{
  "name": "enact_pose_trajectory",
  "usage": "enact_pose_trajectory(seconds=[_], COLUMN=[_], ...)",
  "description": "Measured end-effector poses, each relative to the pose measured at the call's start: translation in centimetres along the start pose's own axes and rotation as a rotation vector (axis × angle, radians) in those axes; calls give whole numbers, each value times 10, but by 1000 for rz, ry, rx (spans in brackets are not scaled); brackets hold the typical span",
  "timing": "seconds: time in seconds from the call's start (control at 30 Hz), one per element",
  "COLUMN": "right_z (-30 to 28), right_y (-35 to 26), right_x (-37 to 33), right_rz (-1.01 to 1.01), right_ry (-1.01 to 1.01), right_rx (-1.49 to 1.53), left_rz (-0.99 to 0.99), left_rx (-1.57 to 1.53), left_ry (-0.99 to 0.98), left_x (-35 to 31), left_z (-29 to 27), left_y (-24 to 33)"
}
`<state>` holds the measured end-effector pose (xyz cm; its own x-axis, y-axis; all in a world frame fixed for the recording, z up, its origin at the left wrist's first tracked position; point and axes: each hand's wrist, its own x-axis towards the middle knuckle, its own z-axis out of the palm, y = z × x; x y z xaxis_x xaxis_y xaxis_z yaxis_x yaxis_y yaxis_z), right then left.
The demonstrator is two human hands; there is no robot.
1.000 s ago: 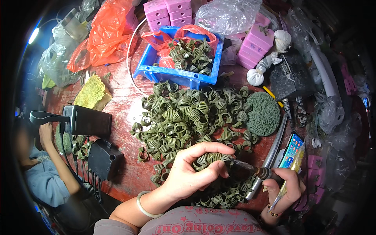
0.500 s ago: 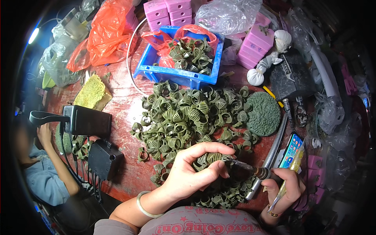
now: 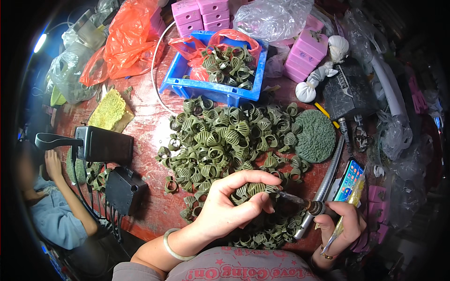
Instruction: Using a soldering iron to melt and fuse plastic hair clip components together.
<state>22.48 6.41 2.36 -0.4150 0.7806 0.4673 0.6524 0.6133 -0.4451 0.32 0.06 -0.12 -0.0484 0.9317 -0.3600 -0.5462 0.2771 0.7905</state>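
Observation:
My left hand (image 3: 234, 199) is closed, its thumb and forefinger curled round an olive-green ribbed ring (image 3: 256, 188). A soldering-iron-like pen (image 3: 316, 207) sits in my right hand (image 3: 344, 222), its dark, thin tip at or very near the ring; whether they touch I cannot tell. Between the fingers of that same hand there is also a slender tool with a yellow wrapped handle (image 3: 351, 194), pointing up and away. Beneath and beyond my hands spreads a heap of similar green ribbed rings (image 3: 211, 140), partly hidden by my left hand.
A blue bin (image 3: 243, 96) with more rings stands behind the heap. Right of it lie a round green pad (image 3: 315, 136), a tapered metal rod (image 3: 328, 182) and a phone (image 3: 350, 178). Black boxes with cables (image 3: 105, 146) stand left, near another person's arm (image 3: 70, 196).
The pen in my right hand has shifted very slightly to the right. My left hand keeps its place with the ring. The other person's arm at the left has moved a little.

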Motion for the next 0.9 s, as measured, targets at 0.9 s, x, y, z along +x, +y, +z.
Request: enact_pose_trajectory(seconds=[0.9], right_z=[1], right_y=[1], right_x=[-1], right_rz=[17], right_ry=[28], right_rx=[-6], left_rz=[11], left_rx=[5], left_ry=[7], left_x=[0], left_z=[-1], left_y=[-2])
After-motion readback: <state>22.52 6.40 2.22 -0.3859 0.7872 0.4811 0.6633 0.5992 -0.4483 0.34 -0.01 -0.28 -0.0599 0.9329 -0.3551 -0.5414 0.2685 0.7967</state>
